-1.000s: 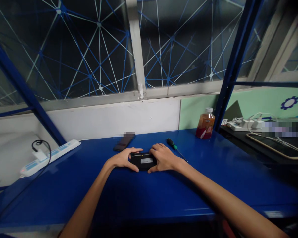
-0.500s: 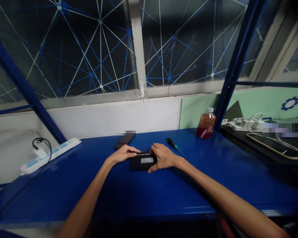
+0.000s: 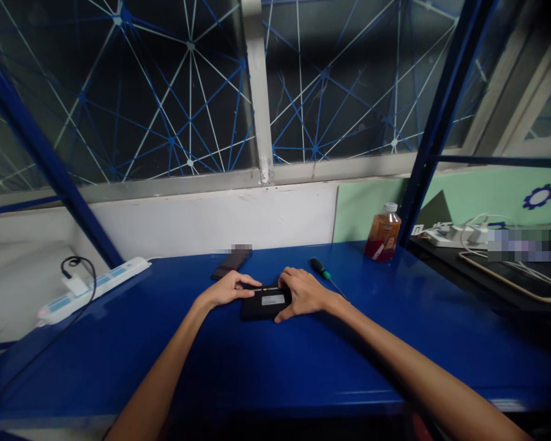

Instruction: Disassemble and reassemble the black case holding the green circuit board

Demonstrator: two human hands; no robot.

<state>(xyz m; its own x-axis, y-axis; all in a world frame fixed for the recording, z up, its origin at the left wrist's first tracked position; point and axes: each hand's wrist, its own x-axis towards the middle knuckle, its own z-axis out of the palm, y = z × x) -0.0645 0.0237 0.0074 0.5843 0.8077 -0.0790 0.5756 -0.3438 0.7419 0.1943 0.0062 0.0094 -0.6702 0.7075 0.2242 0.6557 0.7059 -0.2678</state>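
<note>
A flat black box [image 3: 252, 311] with a pale label on its top lies on the blue table in front of me. Along its far edge runs a thin strip with a small yellow spot. My left hand [image 3: 227, 289] holds the box's far left corner, thumb on top and index finger along the far edge. Around the right end my right hand [image 3: 303, 294] is closed, with fingers at the far side and thumb at the near edge. Just beyond my left hand lies a dark phone-like slab [image 3: 229, 263], partly blurred out. A green-and-black screwdriver [image 3: 320, 267] lies to the right.
A bottle of amber drink [image 3: 382, 236] stands at the back right of the blue table [image 3: 257, 367]. On the left is a white power strip [image 3: 96, 289] with a black cable plugged in. Cables and another power strip [image 3: 459, 234] lie on a dark surface at right.
The view has shifted slightly. My left thumb has slid a little toward the near side of the box; my right hand keeps its hold.
</note>
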